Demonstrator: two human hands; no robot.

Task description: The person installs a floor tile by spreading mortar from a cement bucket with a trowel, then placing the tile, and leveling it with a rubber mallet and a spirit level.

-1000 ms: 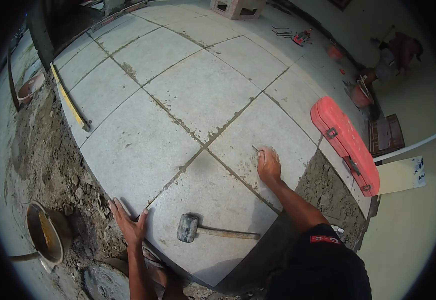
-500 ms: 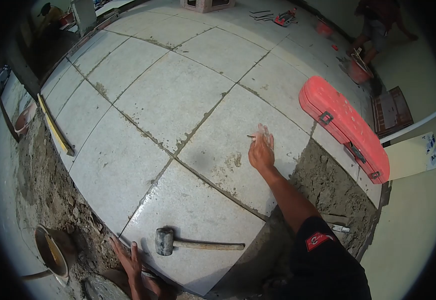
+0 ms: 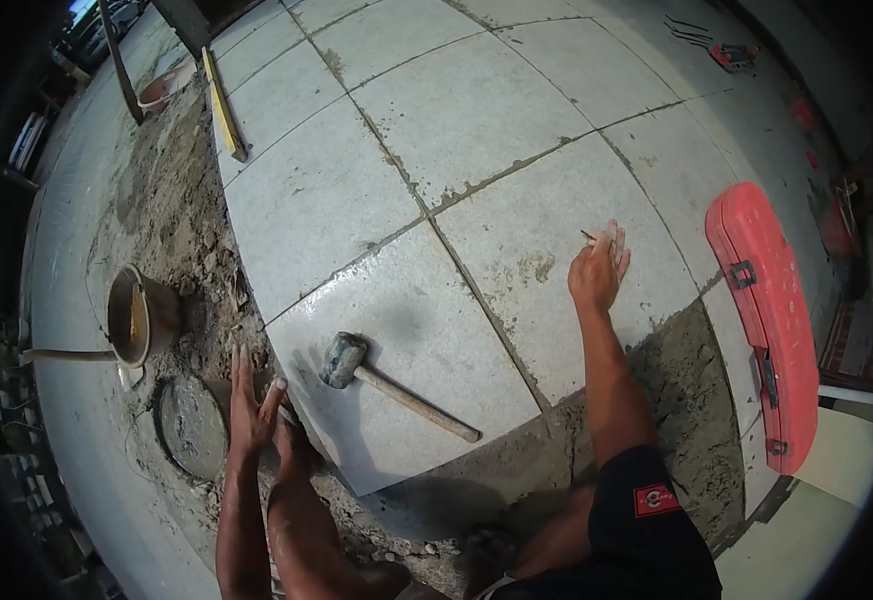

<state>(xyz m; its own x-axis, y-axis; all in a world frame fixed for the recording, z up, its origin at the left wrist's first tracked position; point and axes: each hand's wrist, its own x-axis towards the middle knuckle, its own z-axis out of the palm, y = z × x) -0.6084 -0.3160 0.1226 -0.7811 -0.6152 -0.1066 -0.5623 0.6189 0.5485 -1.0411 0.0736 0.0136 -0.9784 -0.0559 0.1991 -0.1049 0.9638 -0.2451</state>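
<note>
My right hand (image 3: pixel 598 275) rests on a pale square floor tile (image 3: pixel 516 200), fingers stretched forward. A short, thin, dark stick-like piece (image 3: pixel 588 236) pokes out at its fingers; its exact kind is too small to tell. My left hand (image 3: pixel 250 405) is open, thumb apart from the fingers, at the left edge of the nearest tile (image 3: pixel 406 350). On that tile lies a rubber mallet (image 3: pixel 346 360) with a black head and wooden handle. Below and right of the tiles, wet grey mortar (image 3: pixel 681 390) is exposed.
A red hard case (image 3: pixel 764 320) lies at the right. On the left are a bucket with a long handle (image 3: pixel 141 315), a round container of grey slurry (image 3: pixel 192 425) and loose soil (image 3: pixel 171 190). A yellow level (image 3: pixel 222 105) lies along the tile edge; a red tool (image 3: pixel 731 57) sits farther back.
The view has turned left and down, showing more of my legs and the buckets. My right hand stays on the same tile; my left hand remains at the near tile's edge.
</note>
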